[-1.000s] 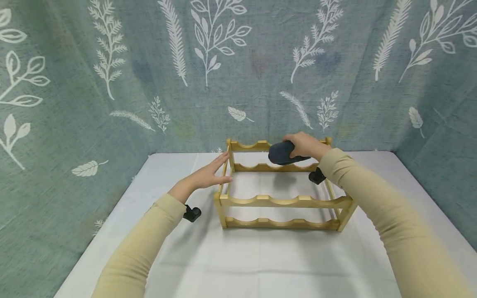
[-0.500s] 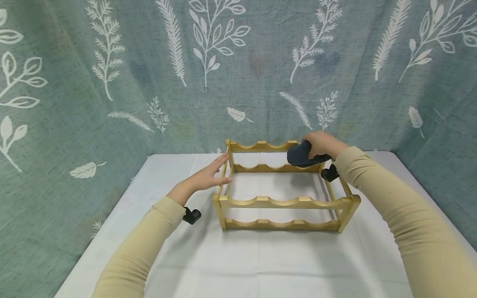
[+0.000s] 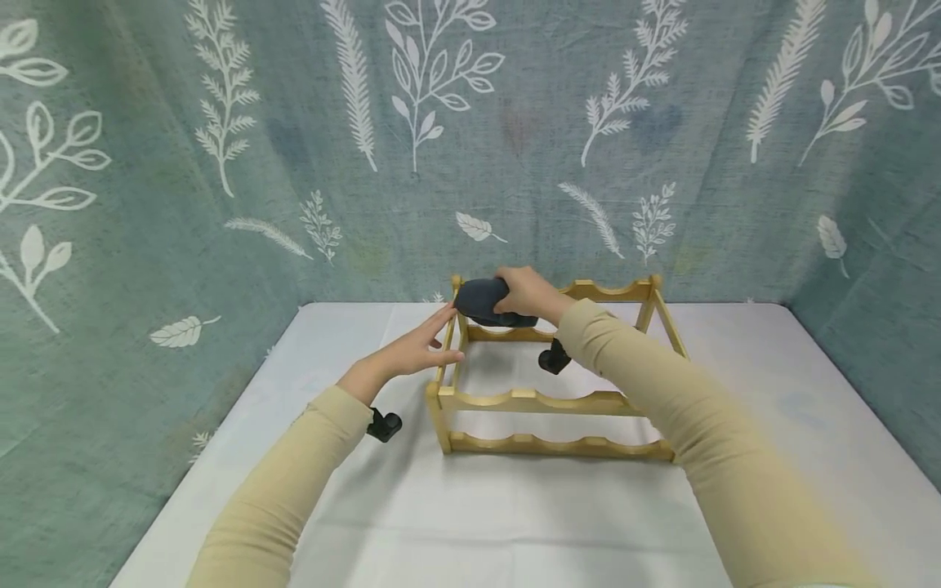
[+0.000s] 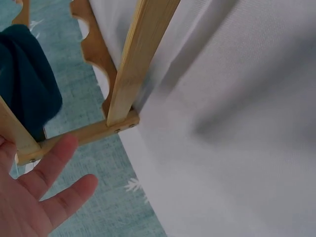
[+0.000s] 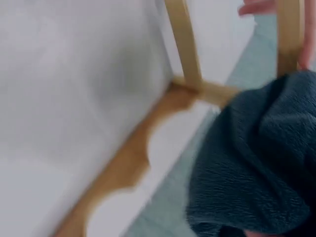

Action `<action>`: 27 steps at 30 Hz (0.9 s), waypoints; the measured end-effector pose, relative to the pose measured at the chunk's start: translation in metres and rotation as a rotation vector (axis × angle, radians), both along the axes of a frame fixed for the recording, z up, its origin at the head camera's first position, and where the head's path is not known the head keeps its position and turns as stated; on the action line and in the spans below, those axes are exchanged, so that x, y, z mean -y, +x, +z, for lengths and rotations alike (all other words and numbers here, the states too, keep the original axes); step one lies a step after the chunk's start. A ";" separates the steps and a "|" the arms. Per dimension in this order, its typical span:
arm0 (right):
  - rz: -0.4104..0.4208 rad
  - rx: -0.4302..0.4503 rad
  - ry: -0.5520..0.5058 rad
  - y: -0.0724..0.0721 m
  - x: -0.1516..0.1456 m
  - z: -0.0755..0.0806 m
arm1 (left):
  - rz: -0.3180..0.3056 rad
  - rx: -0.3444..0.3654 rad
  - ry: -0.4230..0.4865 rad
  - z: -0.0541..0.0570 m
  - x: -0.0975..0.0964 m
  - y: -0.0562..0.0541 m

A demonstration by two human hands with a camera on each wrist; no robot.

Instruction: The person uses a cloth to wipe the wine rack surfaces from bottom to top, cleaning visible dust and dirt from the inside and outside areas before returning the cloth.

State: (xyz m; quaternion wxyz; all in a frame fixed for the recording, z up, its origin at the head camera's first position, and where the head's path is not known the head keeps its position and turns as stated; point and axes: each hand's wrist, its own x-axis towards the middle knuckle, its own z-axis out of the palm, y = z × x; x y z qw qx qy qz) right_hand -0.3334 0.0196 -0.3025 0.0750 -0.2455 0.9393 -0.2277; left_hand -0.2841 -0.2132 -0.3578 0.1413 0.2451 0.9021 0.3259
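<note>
A light wooden rack [image 3: 547,402] with scalloped rails stands on the white-covered table. My right hand [image 3: 528,294] grips a bunched dark blue cloth [image 3: 479,300] at the left end of the rack's upper back rail. In the right wrist view the fuzzy cloth [image 5: 252,163] hides nearly all of that hand. My left hand [image 3: 404,351] is at the rack's left side, its fingers extended along the upper side bar. From the left wrist view, two fingers of the left hand [image 4: 37,197] spread out beside the wood, with the cloth [image 4: 27,79] just beyond.
Behind the table [image 3: 412,506] hangs a grey-green curtain [image 3: 529,180] printed with white leaves, which continues along both sides. A small black camera mount [image 3: 384,425] sits under the left wrist, and another black mount [image 3: 555,358] under the right.
My right hand first slides right along the back rail with the cloth, then sweeps left to the rack's left end. The left hand stays at the side bar.
</note>
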 end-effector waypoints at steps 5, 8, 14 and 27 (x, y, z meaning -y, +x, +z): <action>-0.047 -0.026 -0.024 -0.001 0.001 -0.008 | -0.001 -0.012 -0.015 -0.002 -0.002 0.001; -0.053 -0.044 0.019 -0.001 -0.014 -0.003 | 0.001 -0.028 -0.017 -0.002 -0.001 0.002; -0.059 -0.064 0.163 0.000 -0.064 0.011 | -0.003 -0.026 -0.009 0.001 0.000 0.004; -0.189 -0.119 0.307 0.009 -0.152 0.017 | -0.004 -0.027 -0.008 -0.001 -0.001 0.000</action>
